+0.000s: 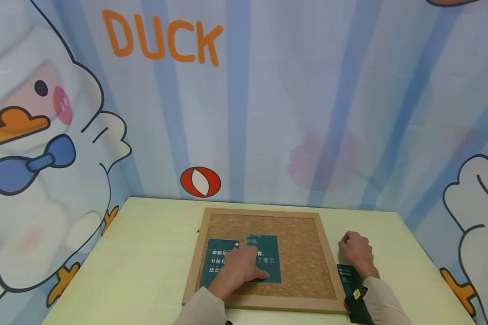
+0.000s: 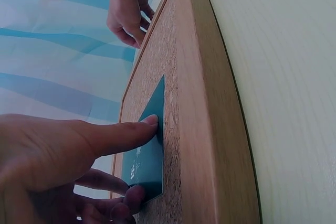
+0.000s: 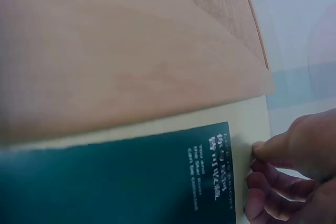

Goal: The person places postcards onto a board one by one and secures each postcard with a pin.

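A wood-framed cork board (image 1: 264,303) lies flat on a pale yellow table (image 1: 146,262). Two teal cards with white print, one on the left (image 1: 214,262) and one on the right (image 1: 270,253), overlap on the cork. My left hand (image 1: 246,266) presses on them with straight fingers. In the left wrist view its index finger (image 2: 121,135) touches a card (image 2: 152,156) at the edge. My right hand (image 1: 354,252) rests on the table right of the board, fingers curled, at the far end of a third teal card (image 1: 347,276). Nothing shows in that hand (image 3: 294,166), beside the card (image 3: 131,177).
A small shiny pin (image 1: 236,244) sits by the cards' top edge, and another small object (image 1: 198,231) lies on the table left of the board. A cartoon duck backdrop (image 1: 268,113) closes off the back and sides. Bare cork (image 1: 305,243) fills the board's right half.
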The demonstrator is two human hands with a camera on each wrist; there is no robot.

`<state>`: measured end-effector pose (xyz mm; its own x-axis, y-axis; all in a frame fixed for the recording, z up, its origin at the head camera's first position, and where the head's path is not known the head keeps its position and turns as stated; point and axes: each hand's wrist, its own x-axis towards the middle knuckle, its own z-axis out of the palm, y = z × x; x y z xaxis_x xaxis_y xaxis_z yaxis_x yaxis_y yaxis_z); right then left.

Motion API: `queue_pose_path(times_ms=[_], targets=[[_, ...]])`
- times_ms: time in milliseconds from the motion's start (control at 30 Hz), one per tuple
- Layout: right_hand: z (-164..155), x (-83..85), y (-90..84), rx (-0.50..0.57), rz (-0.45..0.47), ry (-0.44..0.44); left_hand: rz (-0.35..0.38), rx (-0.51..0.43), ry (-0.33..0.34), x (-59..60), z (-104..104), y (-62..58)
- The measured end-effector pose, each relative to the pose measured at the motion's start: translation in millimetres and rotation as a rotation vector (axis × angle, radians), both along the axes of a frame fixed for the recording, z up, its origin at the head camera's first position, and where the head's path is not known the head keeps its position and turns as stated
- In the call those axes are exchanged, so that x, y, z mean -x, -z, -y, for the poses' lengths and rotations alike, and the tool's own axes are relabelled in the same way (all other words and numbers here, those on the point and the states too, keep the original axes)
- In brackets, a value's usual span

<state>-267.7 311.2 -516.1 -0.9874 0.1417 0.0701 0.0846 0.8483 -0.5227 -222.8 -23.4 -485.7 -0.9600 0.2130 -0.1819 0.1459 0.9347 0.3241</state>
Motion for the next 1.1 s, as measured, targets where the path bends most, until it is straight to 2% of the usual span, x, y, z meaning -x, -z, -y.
queue_pose_path(times_ms=[167, 400, 767, 1100], targets=[[-2.7, 0.7, -0.8, -0.002, 0.013, 0.017, 0.001, -0.01, 0.003, -0.4, -2.7, 2.1], [3.8, 2.1, -8.0, -0.004, -0.05, -0.039, -0.011, 0.001, -0.002, 0.9, -2.7, 3.9], [34.4, 6.1, -29.6, -0.004, -0.031, -0.114, -0.032, 0.012, -0.001, -1.0, -1.8, 1.8], [71.4, 11.1, -33.9, 0.073, 0.017, -0.235, -0.021, 0.009, -0.009, -1.4, -1.6, 0.8]])
